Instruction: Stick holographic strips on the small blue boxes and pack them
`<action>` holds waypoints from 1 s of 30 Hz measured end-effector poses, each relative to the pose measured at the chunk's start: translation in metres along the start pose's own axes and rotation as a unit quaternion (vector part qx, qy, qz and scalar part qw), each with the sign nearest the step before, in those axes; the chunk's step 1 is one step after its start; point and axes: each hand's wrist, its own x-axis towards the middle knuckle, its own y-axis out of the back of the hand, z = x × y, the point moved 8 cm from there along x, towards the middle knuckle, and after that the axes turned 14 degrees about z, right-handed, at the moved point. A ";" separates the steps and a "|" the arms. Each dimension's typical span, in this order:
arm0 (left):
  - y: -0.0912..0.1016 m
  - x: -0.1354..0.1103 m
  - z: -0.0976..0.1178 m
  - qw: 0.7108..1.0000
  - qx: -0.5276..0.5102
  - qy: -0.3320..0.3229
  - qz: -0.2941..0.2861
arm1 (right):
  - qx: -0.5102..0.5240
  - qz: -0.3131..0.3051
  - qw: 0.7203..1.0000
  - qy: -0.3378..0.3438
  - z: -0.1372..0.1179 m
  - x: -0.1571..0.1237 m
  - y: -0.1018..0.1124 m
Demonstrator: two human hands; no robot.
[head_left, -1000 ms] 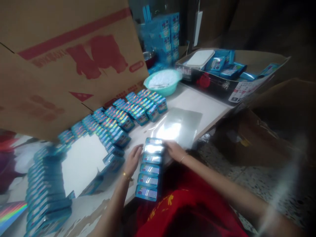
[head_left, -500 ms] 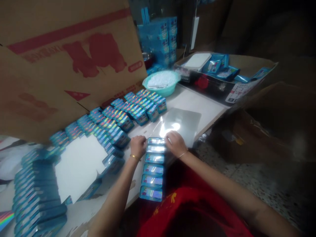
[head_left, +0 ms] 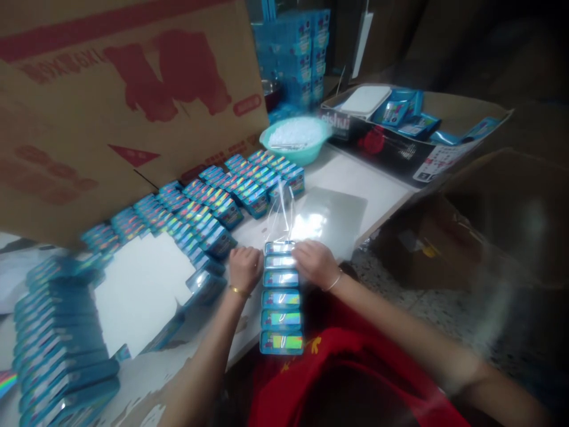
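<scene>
A row of several small blue boxes (head_left: 281, 298) stretches from between my hands toward my lap, past the table edge. Clear plastic film (head_left: 281, 210), like a bag, stands up loosely from the far end of the row. My left hand (head_left: 245, 268) is closed in a fist at the left side of that end, apparently pinching the film; its fingertips are partly hidden. My right hand (head_left: 316, 262) lies against the right side, fingers curled over the edge of the film and the far boxes.
Rows of blue boxes (head_left: 217, 204) fill the table's left, with a white sheet (head_left: 142, 293) over some. A large carton (head_left: 178, 136) stands behind. Farther back are a turquoise bowl (head_left: 297, 155) and an open box (head_left: 382, 151) of blue packs. A flat clear sheet (head_left: 340, 207) lies right of the film.
The clear film now rises at the far end of the row. My right hand has shifted slightly left and my left hand slightly down; the near end of the row has swung right.
</scene>
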 end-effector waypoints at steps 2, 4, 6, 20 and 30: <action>0.003 -0.009 0.001 1.000 0.002 -0.008 0.008 | 0.007 0.007 1.000 -0.015 0.001 -0.005 0.001; 0.004 -0.015 0.001 1.000 -0.004 -0.009 0.005 | 0.006 0.012 0.998 -0.060 0.009 -0.013 0.000; 0.001 -0.018 -0.001 1.000 -0.019 -0.002 -0.005 | -0.011 0.007 0.993 -0.117 0.020 -0.026 -0.003; -0.021 -0.034 -0.004 0.995 0.004 0.018 -0.093 | -0.114 -0.242 0.937 -0.226 0.028 -0.073 -0.052; 0.031 -0.048 0.009 1.000 -0.006 -0.026 -0.007 | -0.048 -0.255 0.949 -0.179 0.007 -0.077 -0.053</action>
